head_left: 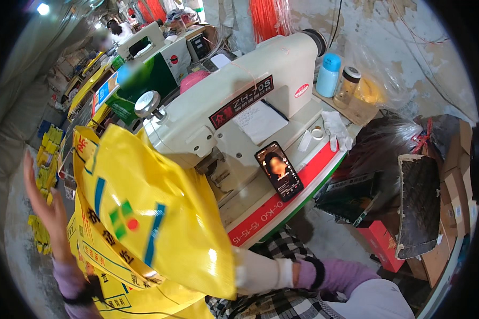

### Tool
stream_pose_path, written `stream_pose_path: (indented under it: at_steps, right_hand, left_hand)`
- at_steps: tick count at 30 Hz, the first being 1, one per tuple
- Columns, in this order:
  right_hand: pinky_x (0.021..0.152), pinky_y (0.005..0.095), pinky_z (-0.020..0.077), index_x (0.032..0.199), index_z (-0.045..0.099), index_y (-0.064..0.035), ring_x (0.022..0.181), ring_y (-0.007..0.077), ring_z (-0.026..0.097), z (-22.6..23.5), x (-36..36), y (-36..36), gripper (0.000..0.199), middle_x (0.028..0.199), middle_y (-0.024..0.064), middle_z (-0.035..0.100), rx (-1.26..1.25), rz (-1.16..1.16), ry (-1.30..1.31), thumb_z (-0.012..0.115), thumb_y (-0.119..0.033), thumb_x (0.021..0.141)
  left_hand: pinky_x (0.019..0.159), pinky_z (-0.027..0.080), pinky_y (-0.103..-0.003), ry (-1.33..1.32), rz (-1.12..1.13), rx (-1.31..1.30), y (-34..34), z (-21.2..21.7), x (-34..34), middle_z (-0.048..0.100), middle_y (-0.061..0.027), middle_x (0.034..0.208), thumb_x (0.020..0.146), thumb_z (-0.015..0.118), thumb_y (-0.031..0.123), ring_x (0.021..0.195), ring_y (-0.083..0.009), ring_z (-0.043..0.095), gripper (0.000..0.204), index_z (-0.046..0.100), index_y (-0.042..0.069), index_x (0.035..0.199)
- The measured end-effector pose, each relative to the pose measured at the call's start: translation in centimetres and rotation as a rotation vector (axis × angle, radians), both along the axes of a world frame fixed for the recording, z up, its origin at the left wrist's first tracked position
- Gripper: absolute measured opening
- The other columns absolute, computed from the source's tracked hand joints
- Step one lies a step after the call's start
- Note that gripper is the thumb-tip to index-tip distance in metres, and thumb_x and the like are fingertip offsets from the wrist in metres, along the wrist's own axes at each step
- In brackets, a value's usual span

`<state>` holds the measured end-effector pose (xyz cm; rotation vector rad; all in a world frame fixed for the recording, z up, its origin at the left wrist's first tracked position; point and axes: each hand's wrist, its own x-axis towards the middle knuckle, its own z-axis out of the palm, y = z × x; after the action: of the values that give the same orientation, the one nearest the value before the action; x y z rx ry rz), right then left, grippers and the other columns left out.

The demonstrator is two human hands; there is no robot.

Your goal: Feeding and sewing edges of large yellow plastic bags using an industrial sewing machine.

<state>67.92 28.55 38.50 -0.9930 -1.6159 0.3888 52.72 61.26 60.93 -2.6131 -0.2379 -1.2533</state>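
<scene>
A large yellow woven sack (159,191) with blue, green and red print stands in front of me, its upper part against the head of a cream industrial sewing machine (207,106). My left hand (49,212), bare, is raised at the sack's left side with fingers stretched out and nothing in them. From the lower right my right hand (258,270), in a whitish glove, reaches to the sack's right edge. Its fingers are hidden behind the yellow sheet, so I cannot see their grip. More yellow sacks (90,260) lie beneath the front one.
On the machine table lie a lit phone (278,171), a paper sheet with a pen (258,121) and a white glove (335,130). A blue bottle (328,75) and a clear jar (348,85) stand behind. Cardboard (419,204) is at right; another person (121,32) is far back.
</scene>
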Motion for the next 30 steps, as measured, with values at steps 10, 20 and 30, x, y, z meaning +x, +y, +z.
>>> stream_pose_path:
  at_steps: [10,20,30]
  right_hand:
    - [0.116,0.0517,0.0253,0.128,0.060,-0.0161,0.134,0.0270,0.043,-7.1,1.0,-12.4,0.036,0.134,0.0082,0.056,-0.377,-0.045,-0.196,0.061,-0.024,0.093]
    - [0.092,0.0386,0.0480,0.108,0.068,-0.0036,0.104,0.0348,0.060,-4.2,0.4,-8.1,0.029,0.111,0.0126,0.065,-0.208,-0.198,0.116,0.067,-0.028,0.092]
    - [0.113,0.0591,0.0219,0.117,0.067,-0.0136,0.135,0.0333,0.040,-6.1,-5.3,-8.1,0.030,0.120,0.0060,0.063,-0.247,0.077,0.031,0.065,-0.020,0.088]
  left_hand:
    - [0.109,0.036,-0.041,0.931,0.010,0.119,9.5,-4.1,8.3,0.059,-0.0166,0.132,0.081,0.066,0.012,0.129,-0.0315,0.049,0.039,0.067,0.011,0.120]
    - [0.073,0.052,-0.034,0.237,0.583,-0.126,21.2,5.3,-10.4,0.068,-0.0162,0.092,0.086,0.057,0.004,0.081,-0.0237,0.065,0.027,0.069,0.006,0.111]
    - [0.102,0.043,-0.040,0.331,0.964,-0.090,4.4,-3.5,-59.9,0.057,-0.0184,0.131,0.079,0.045,-0.011,0.123,-0.0354,0.053,0.057,0.056,0.006,0.133]
